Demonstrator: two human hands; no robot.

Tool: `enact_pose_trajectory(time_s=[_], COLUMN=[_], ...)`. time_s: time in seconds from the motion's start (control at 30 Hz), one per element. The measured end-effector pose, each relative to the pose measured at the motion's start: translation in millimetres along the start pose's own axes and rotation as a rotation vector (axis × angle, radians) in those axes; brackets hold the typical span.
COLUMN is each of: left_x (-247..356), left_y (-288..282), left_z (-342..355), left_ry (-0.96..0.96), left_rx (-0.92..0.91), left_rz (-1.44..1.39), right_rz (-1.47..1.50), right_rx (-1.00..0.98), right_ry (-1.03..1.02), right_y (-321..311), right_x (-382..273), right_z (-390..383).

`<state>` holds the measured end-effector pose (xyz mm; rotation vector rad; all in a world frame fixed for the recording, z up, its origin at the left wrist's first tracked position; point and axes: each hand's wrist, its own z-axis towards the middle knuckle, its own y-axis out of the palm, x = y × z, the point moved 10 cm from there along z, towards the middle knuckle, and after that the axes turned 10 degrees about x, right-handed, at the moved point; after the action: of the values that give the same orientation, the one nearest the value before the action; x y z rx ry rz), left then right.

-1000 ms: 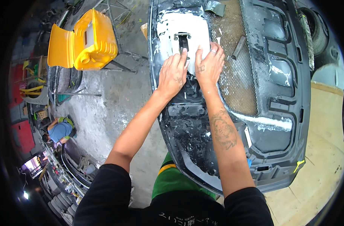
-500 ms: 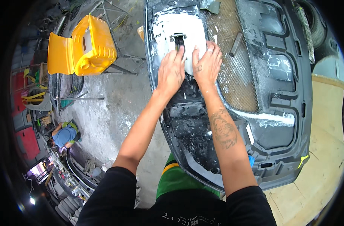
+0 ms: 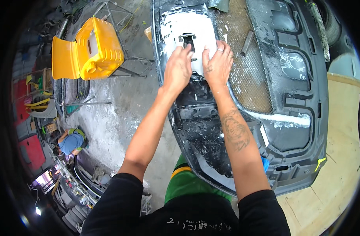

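One yellow jug (image 3: 109, 55) sat far left on my feed, then the left hand (image 3: 179, 70), grip half-curled, couldn't tell if holding anything; white patch (image 3: 203, 31) on the black panel (image 3: 197, 114); right hand (image 3: 218, 66) splayed, empty, over the patch's right edge.

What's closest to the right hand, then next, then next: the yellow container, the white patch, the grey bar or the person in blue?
In the head view, from the right hand:
1. White patch: partly underneath it.
2. Grey bar: to its right, on the mesh.
3. Yellow container: across to the left.
4. Person in blue: farther left, lower down.
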<state>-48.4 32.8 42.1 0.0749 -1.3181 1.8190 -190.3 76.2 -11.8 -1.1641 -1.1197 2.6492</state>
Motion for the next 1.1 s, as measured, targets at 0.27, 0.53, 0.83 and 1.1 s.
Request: enact_pose_trajectory(time_s=[0.27,0.53,0.83,1.1], left_x=[-7.1,3.1,6.6,8.0], left_y=[-10.2,12.0,14.9,28.8], left_z=[3.7,14.5,28.2,32.0], left_ry=[-0.038,0.118,0.31,0.302], left_rx=[-0.196,-0.402,-0.436,-0.494], left_rz=[-0.184,-0.07,-0.206,-0.224], right_rz=[-0.011,-0.043,-0.102,-0.124], right_rx=[-0.03,-0.037,-0.006,-0.006], right_ry=[0.051,0.083,0.084,0.085], right_y=[0.8,-0.9,-7.6,-9.8], right_x=[1.7,8.0,3.2,6.2], right_z=[-3.1,-1.9,-7.5,-2.0])
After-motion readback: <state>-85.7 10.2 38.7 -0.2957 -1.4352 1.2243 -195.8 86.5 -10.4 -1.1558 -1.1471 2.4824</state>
